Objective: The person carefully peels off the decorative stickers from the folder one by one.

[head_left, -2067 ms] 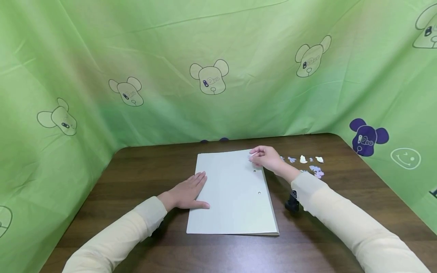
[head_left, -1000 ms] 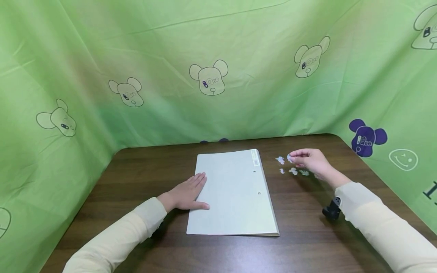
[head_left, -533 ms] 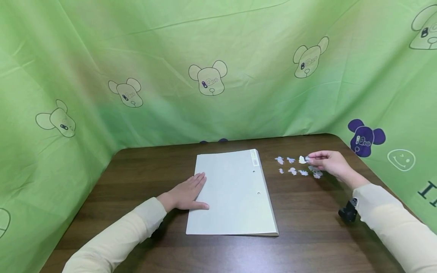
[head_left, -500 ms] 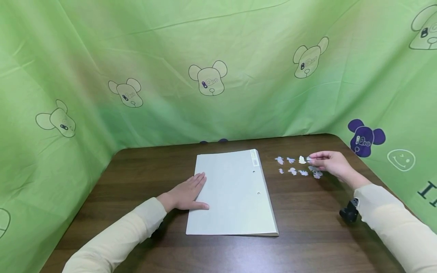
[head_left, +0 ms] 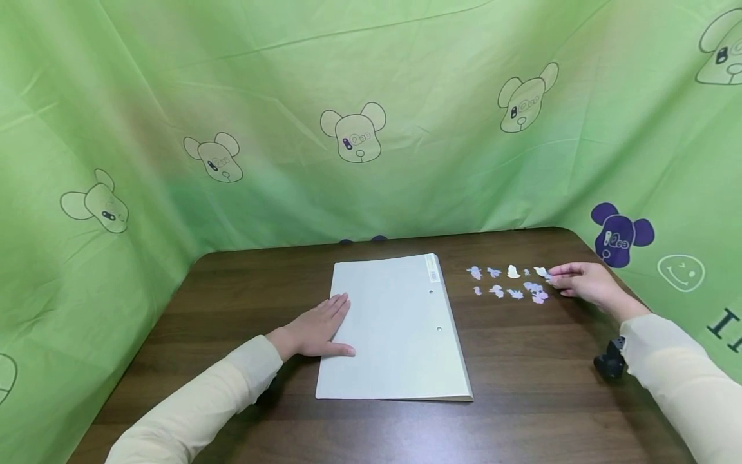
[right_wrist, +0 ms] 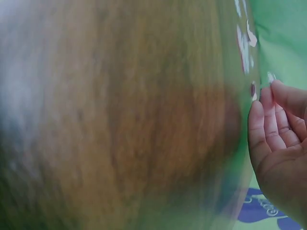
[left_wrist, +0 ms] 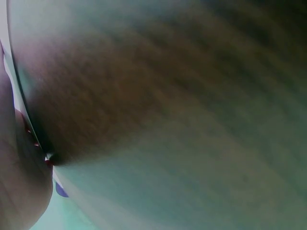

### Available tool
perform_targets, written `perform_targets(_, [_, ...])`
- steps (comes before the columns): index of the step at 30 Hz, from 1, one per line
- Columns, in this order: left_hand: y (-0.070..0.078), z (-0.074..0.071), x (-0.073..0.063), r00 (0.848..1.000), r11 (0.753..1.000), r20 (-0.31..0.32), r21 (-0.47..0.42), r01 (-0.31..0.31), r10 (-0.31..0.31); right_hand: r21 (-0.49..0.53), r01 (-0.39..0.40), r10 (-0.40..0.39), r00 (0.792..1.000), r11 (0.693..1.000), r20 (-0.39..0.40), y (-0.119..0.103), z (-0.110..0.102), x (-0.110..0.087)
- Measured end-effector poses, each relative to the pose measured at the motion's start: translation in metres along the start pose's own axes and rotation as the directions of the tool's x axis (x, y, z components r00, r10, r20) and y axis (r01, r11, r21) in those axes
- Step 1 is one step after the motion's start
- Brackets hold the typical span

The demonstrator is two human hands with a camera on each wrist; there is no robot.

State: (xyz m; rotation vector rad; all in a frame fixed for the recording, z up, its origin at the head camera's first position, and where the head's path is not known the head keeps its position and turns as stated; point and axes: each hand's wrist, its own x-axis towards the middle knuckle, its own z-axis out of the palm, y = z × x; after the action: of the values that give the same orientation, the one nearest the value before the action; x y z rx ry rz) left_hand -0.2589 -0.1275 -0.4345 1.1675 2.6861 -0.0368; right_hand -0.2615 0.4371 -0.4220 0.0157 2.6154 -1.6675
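A white folder (head_left: 394, 341) with two punched holes and a small printed label (head_left: 433, 268) lies on the table, its long side near-vertical in the head view. My left hand (head_left: 315, 325) rests flat on its left edge, fingers straight and thumb spread. To the folder's right, my right hand (head_left: 588, 283) pinches a small pale bluish cut-out piece (head_left: 548, 276) between thumb and fingertips, at the right end of several small cut-outs. Beside it lies a whitish cut-out (head_left: 540, 271). In the right wrist view a bit of the pinched piece (right_wrist: 271, 76) shows; its shape is unclear.
The small cut-outs form two rough rows, among them a white one (head_left: 513, 272) and a lilac one (head_left: 539, 297). A brown wooden table (head_left: 232, 277) carries everything. Green printed cloth (head_left: 278, 180) hangs behind and at both sides.
My right hand has moved from the folder's top right corner rightward along the cut-outs to their far right end. My left hand and the folder have stayed in place.
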Motion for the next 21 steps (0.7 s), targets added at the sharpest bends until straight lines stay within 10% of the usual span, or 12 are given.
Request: perform_targets(21, [0.0021, -0.0023, -0.0008, 1.0, 1.0, 0.011, -0.003, 0.01, -0.01, -0.287, 0.011, -0.015, 1.0, 0.958, -0.01, 0.0073, -0.0067, -0.0046])
